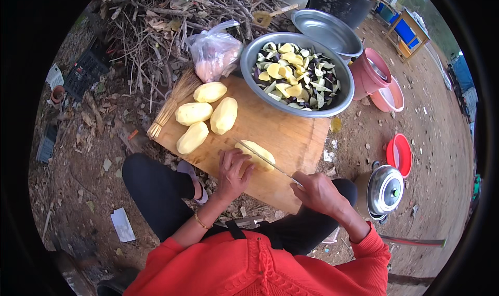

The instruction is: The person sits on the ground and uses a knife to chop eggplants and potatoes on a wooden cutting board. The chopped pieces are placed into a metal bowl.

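Observation:
A peeled potato (pixel 262 152) lies near the front edge of a wooden board (pixel 288 136). My left hand (pixel 234 173) is at its near side, fingertips bent against it, covering part of it. My right hand (pixel 317 190) grips a knife (pixel 269 161) by its handle, which is mostly hidden in the fist. Seen nearly edge-on, the blade runs lengthwise over the potato; how deep it sits cannot be told. Several more peeled potatoes (pixel 193 113) rest at the board's left. A metal basin (pixel 248 71) at the back right holds potato slices (pixel 286 67) on top of cut eggplant (pixel 321 87).
Beside the board's left edge lies a straw whisk (pixel 171 105), with a tied plastic bag (pixel 215 56) behind it. Dry branches (pixel 156 26) are piled beyond. To the right stand a pink bucket (pixel 368 77), a red basin (pixel 399 155) and a lidded metal pot (pixel 385 190).

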Demonstrator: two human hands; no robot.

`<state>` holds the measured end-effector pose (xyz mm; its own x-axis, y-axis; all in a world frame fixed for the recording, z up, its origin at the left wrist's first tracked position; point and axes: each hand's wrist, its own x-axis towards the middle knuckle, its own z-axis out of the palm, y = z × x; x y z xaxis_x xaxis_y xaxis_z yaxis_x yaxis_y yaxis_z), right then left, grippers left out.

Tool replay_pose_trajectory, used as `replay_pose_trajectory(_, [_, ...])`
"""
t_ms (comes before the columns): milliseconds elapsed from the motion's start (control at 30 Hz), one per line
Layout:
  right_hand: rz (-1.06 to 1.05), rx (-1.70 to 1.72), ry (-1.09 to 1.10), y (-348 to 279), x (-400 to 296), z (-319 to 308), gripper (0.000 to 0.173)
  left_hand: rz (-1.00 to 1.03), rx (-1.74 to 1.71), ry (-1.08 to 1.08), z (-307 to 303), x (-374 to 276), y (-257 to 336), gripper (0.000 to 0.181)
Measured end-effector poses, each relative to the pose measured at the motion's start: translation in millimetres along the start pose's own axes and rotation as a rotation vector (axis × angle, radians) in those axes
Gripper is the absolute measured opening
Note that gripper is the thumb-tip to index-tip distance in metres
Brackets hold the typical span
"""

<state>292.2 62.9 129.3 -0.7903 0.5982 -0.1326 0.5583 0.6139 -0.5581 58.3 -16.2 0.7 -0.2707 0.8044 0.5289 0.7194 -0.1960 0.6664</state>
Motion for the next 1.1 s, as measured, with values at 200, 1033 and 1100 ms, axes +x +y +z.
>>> replay_pose_trajectory(200, [-0.03,-0.086,-0.12,-3.1,14.9,-9.8,0.018,0.023,0.085,-0.002,2.7,0.2,-1.9,0.021])
replay_pose_trajectory(1033, [0.117,0.036,-0.263,7.9,66.3,19.6,0.014,-0.026,-0.043,0.01,1.1,2.1,-3.9,0.018])
replay_pose_trajectory(1100, [0.126,0.043,-0.211,13.3,68.9,36.1,0.014,-0.008,-0.043,0.005,1.2,3.0,-2.8,0.022])
